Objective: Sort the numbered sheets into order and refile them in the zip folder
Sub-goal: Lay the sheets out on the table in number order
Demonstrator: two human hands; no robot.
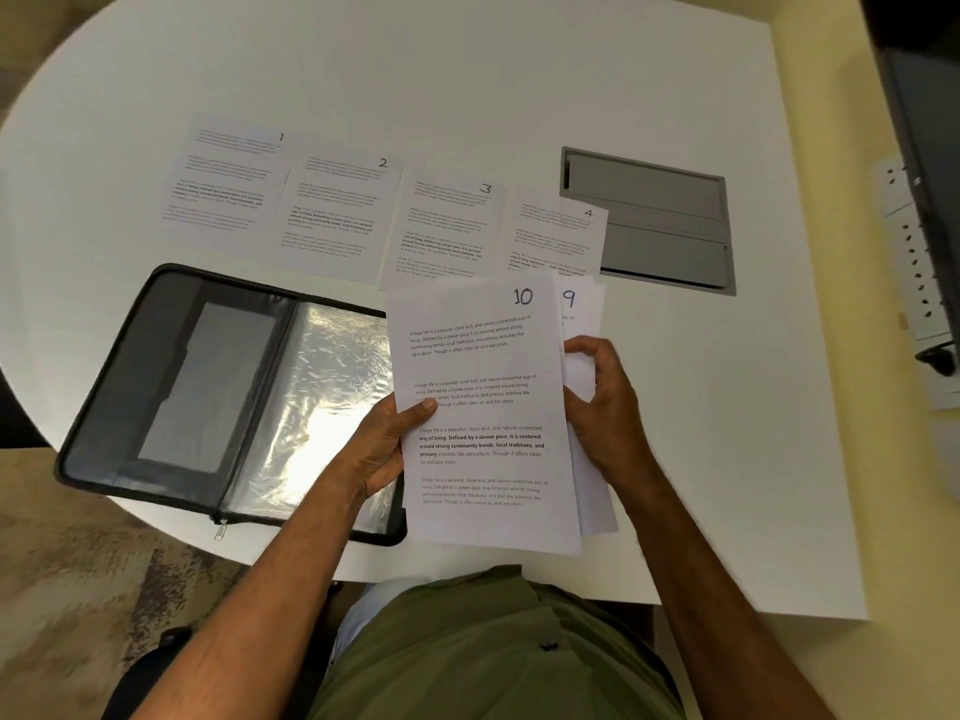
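Sheets numbered 1 [228, 184], 2 [335, 220], 3 [447, 231] and 4 [558, 236] lie in a row on the white table [415, 70], each overlapping its neighbour. I hold a stack of sheets above the table's near edge, with sheet 10 [483, 366] on top and sheet 9 [576, 304] peeking out behind it at the right. My left hand [384, 444] grips the stack's left edge, thumb on sheet 10. My right hand [605, 407] pinches the sheets behind at the right edge. The black zip folder [171, 376] lies open at the left, its clear sleeves showing.
A grey cable hatch [670, 200] is set into the table behind sheet 4. A white power strip [914, 283] lies off the table's right edge, next to dark equipment. The table's curved edge runs close to the folder's left side.
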